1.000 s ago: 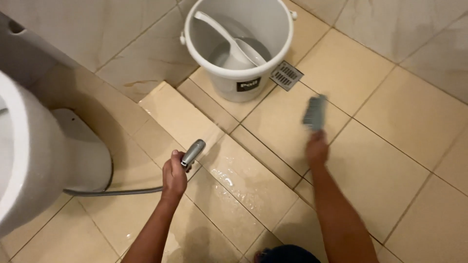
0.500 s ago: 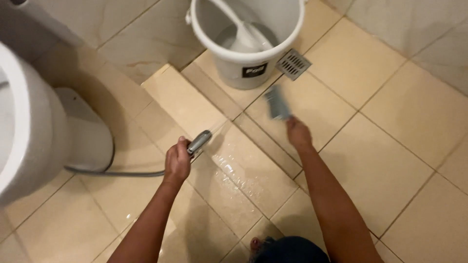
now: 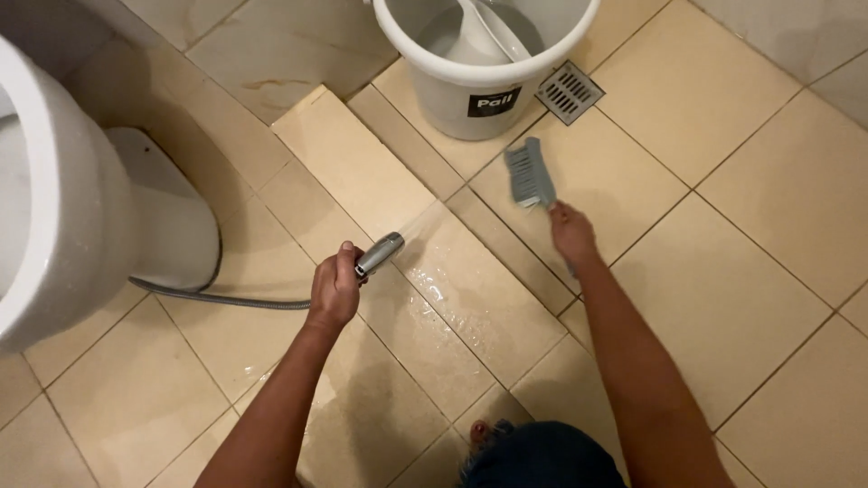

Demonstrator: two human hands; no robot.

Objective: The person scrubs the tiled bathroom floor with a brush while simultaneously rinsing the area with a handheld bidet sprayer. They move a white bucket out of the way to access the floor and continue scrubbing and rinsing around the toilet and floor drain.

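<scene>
My left hand [image 3: 334, 287] grips a chrome hand sprayer [image 3: 379, 255] whose nozzle points up and right; a thin spray leaves it and the beige tiles [image 3: 452, 298] beside it are wet. The sprayer's grey hose [image 3: 217, 296] runs left behind the toilet base. My right hand [image 3: 571, 233] holds the handle of a grey scrubbing brush [image 3: 529, 174], bristles down on the floor tiles just below a white bucket [image 3: 484, 86].
A white toilet [image 3: 72, 199] fills the left side. The bucket holds water and a white scoop [image 3: 484, 32]. A square metal floor drain [image 3: 569, 91] lies right of the bucket. A raised tile step [image 3: 353, 158] runs diagonally across the floor.
My right hand has carried the brush left, from beside the drain to just below the bucket. The view has drifted down, so the bucket sits higher in frame. My left hand keeps spraying.
</scene>
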